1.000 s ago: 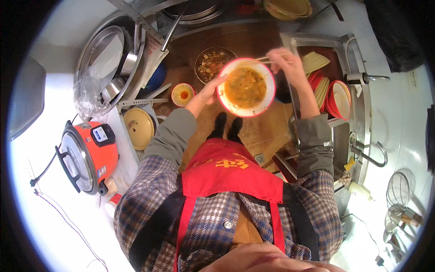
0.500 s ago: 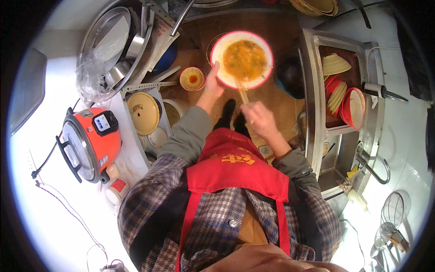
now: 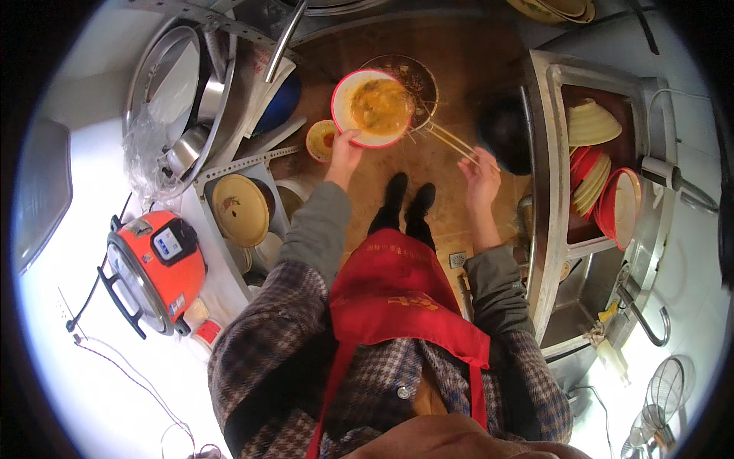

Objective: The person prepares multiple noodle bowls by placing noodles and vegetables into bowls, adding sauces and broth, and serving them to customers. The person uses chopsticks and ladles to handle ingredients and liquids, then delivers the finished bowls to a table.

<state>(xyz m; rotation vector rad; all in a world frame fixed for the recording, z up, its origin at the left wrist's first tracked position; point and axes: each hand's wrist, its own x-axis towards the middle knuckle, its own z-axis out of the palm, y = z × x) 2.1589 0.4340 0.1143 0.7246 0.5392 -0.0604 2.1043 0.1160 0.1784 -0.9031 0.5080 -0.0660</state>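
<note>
My left hand (image 3: 346, 157) grips the near edge of a white bowl with a red rim (image 3: 343, 115), thumb on top. An orange-yellow, egg-like liquid with darker bits (image 3: 380, 105) lies in the bowl. My right hand (image 3: 482, 180) is off to the right, its fingers closed on a pair of chopsticks (image 3: 451, 137). Their far ends point at the bowl's right side, just outside its rim. Partly hidden beneath the bowl is a round, thin-rimmed container with dark, mottled contents (image 3: 420, 86). A small patterned bowl with something orange in it (image 3: 318, 141) sits left of my left hand.
On the right, a metal sink (image 3: 535, 191) holds stacked red and cream bowls (image 3: 616, 203). A dark round object (image 3: 503, 130) stands beside it. To the left are an orange rice cooker (image 3: 180, 264), a shelf with a lidded pot (image 3: 239, 208), and a large metal basin (image 3: 141, 99).
The bowl has moved left, uncovering more of the round container. My right hand has swung right, taking the chopsticks out of the bowl. The whole view has shifted slightly.
</note>
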